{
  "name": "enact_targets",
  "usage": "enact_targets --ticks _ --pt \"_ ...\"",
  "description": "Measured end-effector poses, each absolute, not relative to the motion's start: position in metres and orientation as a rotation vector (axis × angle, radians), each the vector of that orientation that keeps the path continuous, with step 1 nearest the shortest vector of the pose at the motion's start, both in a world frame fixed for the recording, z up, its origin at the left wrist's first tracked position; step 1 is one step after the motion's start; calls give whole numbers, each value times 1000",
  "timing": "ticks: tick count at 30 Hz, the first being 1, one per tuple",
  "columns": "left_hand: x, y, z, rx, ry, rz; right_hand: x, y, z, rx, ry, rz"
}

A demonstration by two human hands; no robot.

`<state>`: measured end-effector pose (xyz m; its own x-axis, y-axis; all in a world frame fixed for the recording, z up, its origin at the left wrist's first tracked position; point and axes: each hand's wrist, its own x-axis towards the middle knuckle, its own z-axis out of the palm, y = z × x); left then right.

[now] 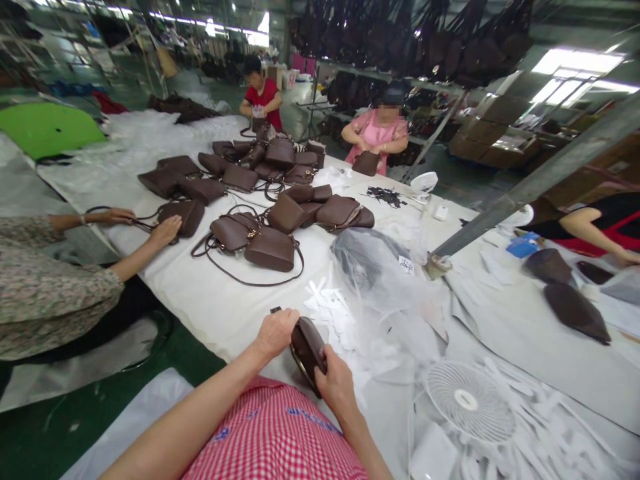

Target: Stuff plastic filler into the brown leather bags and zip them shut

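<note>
Close to my body, over the near edge of the white-covered table (235,313), I hold a small dark brown handbag (309,350). My left hand (278,331) is closed on its upper left end, with a short dark piece showing beside the fingers. Gripping the lower right side is my right hand (336,380), thumb on top. A lighter edge runs along the bag's near side; its inside is dark and hard to make out. Loose white paper strips (333,313) lie just beyond the bag.
Brown handbags (270,250) with straps are heaped mid-table. Right of me are a clear plastic bag of dark items (367,260), a white fan (467,400) and a slanting metal post (500,213). A co-worker's hands (167,230) hold a bag at left; other people work across the table.
</note>
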<state>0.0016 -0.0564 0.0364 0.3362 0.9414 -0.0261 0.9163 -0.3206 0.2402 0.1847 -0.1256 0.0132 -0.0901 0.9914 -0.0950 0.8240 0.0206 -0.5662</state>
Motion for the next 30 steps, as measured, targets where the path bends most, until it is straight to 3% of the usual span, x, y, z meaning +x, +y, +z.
enact_targets --ticks 9,17,23,30 --pt "-20 -69 22 1919 1479 457 223 -126 12 -1772 -2111 887" --pt "-7 -42 8 1573 1291 523 194 -94 34 -2090 -2454 323" --pt "-17 -38 10 1806 1287 423 163 -79 26 -2041 -2415 470" --pt "-15 -43 20 1793 1260 541 158 -81 17 -2029 -2213 583"
